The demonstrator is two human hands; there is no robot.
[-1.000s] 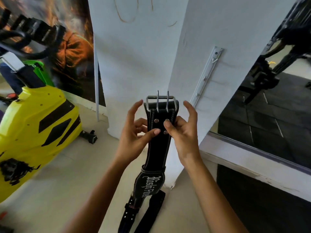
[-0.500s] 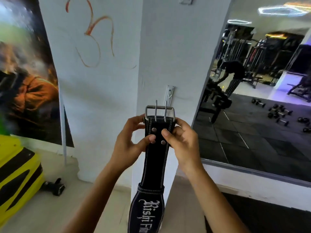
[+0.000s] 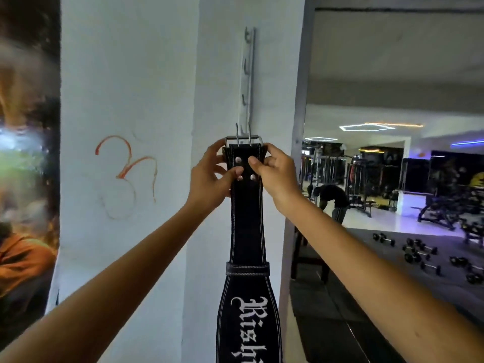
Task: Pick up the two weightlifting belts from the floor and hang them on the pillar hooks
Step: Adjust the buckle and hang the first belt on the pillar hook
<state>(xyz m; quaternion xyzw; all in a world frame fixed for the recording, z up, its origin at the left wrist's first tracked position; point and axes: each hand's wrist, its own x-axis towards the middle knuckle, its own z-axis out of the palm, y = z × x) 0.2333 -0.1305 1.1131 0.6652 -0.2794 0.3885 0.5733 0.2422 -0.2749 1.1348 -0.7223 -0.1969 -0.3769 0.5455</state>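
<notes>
A black leather weightlifting belt (image 3: pixel 246 226) with white stitching and white lettering hangs straight down in front of the white pillar (image 3: pixel 217 74). My left hand (image 3: pixel 209 176) and my right hand (image 3: pixel 275 174) both grip its top end just below the steel two-prong buckle (image 3: pixel 243 139). The buckle is raised to the bottom of a vertical metal hook rail (image 3: pixel 248 82) screwed to the pillar, with several hooks above it. Whether the buckle touches a hook, I cannot tell. The second belt is out of view.
A large mirror (image 3: pixel 392 87) on the right shows the gym with machines and dumbbells (image 3: pixel 419 252) on dark mats. A dark poster (image 3: pixel 23 179) covers the wall on the left. Orange scribble (image 3: pixel 125 176) marks the pillar's left face.
Both hands have lifted the belt's buckle end upward along the pillar. The view has tilted up, so the hook rail is now seen in full and the floor has left the frame.
</notes>
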